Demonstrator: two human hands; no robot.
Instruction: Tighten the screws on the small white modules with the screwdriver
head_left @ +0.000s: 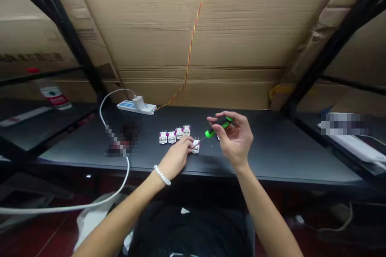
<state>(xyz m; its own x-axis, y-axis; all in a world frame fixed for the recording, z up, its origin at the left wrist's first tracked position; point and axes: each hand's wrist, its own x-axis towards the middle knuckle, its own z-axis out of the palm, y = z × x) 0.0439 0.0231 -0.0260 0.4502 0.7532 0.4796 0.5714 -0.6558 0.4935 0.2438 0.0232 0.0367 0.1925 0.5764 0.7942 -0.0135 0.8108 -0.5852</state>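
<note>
My right hand [237,136] grips a green and black screwdriver [217,127], its thin tip pointing down-left at a small white and purple part [196,146] on the dark table [271,156]. My left hand [177,156], with a bead bracelet on the wrist, pinches that part and holds it on the table. Just to the left of it, several similar white and purple parts [175,135] lie in a row.
A white and blue power strip [136,106] with a charger and white cable lies at the back left. A red-yellow wire [193,36] hangs down the cardboard wall. A bottle [54,94] stands far left. Black frame bars cross both sides.
</note>
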